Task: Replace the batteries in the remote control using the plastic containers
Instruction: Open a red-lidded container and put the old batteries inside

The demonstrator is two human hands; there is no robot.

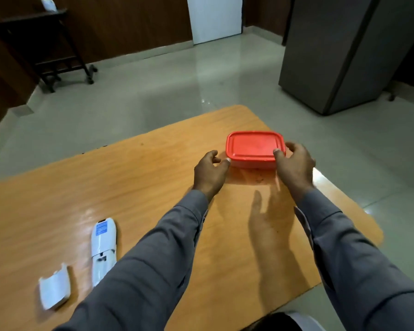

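Observation:
A plastic container with a red lid (253,145) sits on the far right part of the wooden table (141,182), its lid on. My right hand (295,167) grips its right end, thumb on the lid's rim. My left hand (209,172) is at its left end, thumb tip touching the lid's corner, fingers curled and apart. A white remote control (103,247) lies face down near the front left, its battery bay uncovered. The detached white battery cover (54,289) lies to its left. No batteries show.
Grey sleeves cover both forearms. Beyond the table is a pale tiled floor with a dark wooden trolley (46,46) at the far left, a white door (215,17) at the back and a grey cabinet (339,51) at the right.

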